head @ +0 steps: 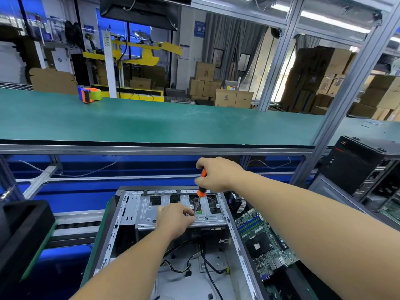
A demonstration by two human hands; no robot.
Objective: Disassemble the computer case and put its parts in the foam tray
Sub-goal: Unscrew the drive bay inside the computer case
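An open computer case lies on its side in front of me, its silver drive cage across the top and loose cables in the bottom. My right hand grips an orange and black screwdriver upright, its shaft pointing down onto the cage. My left hand rests on the cage and pinches at the screwdriver's tip. A green motherboard leans out along the case's right side. The black foam tray stands at the left edge.
A second black computer tower stands at the right. Above is a green shelf with an orange tape dispenser. Aluminium frame posts rise at the right. Cardboard boxes fill the background.
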